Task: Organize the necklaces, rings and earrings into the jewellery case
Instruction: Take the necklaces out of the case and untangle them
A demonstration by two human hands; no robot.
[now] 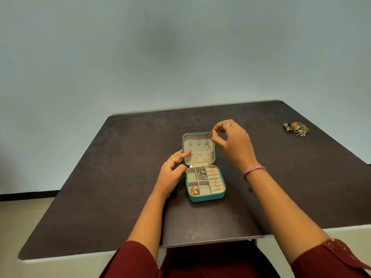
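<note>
I see the case (202, 167) lying open mid-bench, lid (198, 148) propped up behind the tray. In the tray, a silver chain (201, 175) fills the top middle compartment, a gold piece with a pearl (194, 192) sits in the near left one, and a rose-gold necklace (216, 182) runs down the ring rolls on the right, its round pendant near the front. My right hand (233, 142) is at the lid's top right corner, thumb and forefinger pinching something thin there; I cannot tell what. My left hand (172, 171) steadies the lid's left edge, forefinger straight against the lining. A heap of jewellery (296, 128) sits well apart at the bench's (120, 177) far right.
</note>
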